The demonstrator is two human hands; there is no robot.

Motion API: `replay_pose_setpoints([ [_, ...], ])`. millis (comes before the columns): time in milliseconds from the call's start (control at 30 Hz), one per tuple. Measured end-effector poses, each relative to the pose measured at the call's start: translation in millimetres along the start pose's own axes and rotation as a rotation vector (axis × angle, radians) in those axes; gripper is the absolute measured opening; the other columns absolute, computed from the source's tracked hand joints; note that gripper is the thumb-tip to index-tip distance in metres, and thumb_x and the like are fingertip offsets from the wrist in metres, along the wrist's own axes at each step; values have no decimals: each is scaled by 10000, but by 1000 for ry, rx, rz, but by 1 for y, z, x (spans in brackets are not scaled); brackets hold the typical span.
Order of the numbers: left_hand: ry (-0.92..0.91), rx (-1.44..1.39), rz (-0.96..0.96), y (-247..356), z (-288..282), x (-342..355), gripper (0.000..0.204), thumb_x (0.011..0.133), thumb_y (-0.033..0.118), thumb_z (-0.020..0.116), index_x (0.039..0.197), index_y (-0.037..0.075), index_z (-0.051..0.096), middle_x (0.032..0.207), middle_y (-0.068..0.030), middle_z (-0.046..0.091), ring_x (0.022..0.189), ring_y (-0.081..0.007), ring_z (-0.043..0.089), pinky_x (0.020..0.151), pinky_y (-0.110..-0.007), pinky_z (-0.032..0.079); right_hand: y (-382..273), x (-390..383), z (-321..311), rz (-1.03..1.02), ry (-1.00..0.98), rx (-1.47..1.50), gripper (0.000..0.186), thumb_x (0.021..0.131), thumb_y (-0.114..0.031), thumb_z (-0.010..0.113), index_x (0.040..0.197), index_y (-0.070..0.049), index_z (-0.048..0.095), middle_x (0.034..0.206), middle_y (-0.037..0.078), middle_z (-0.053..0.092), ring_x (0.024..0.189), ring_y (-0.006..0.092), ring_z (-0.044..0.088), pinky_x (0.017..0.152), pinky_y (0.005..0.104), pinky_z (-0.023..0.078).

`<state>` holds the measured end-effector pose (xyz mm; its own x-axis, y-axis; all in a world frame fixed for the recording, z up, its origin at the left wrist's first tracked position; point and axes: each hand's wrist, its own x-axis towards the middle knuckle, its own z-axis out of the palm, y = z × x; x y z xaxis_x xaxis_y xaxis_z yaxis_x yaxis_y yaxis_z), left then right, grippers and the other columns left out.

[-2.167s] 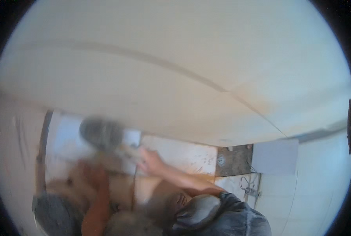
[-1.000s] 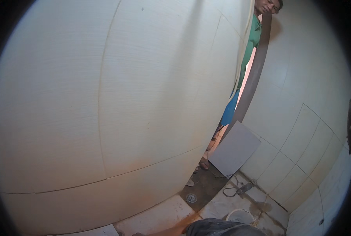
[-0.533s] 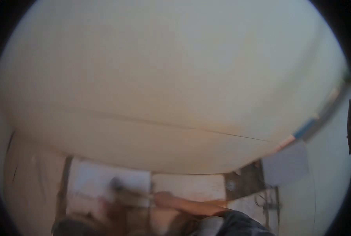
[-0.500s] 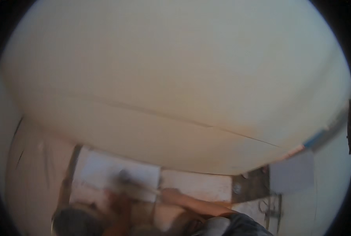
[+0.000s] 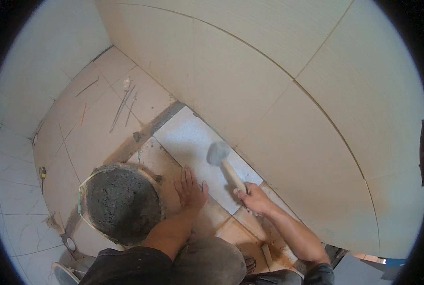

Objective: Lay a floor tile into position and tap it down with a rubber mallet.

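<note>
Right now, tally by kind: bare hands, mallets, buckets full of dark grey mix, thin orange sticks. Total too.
Hands: 2 (left hand, right hand)
Mallet: 1
Full bucket: 1
Orange stick: 1
Total: 5

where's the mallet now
In the head view, the mallet is just right of centre, in the right grip, over the pale tile beside the wall.

From where I stand, on the beige floor tiles (image 5: 55, 124): 1 yellow-and-black tape measure (image 5: 42, 172) at the foot of the marble-patterned wall (image 5: 15, 187); 1 thin orange stick (image 5: 83, 114); 1 slender rod (image 5: 87, 86) nearer the far corner; several thin grey rods (image 5: 122, 108) just beside a small whitish lump (image 5: 126, 84). Lower right, 1 grey panel (image 5: 359, 270), partly in view.
</note>
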<state>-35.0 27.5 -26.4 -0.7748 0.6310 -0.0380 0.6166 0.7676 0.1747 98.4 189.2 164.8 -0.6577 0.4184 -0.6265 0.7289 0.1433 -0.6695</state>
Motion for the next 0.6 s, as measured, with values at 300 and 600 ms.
replay_pose_setpoints([
  [300,-64,7,-45,-1,0,0,780,979,483,413,1567,0,241,1674,-117,136,1547,-249,95,1209,-571,84,-97,9,-43,-576,271,-52,299,968,-262,639,1039,8,534,734,188,616,613,270,606,601,395,494],
  [600,-102,-49,-27,4,-4,3,792,984,472,398,1572,-22,206,1678,-135,89,1550,-276,48,1209,-583,26,43,119,29,-486,315,-269,271,954,-231,631,1038,-7,505,758,238,639,738,421,678,661,442,522],
])
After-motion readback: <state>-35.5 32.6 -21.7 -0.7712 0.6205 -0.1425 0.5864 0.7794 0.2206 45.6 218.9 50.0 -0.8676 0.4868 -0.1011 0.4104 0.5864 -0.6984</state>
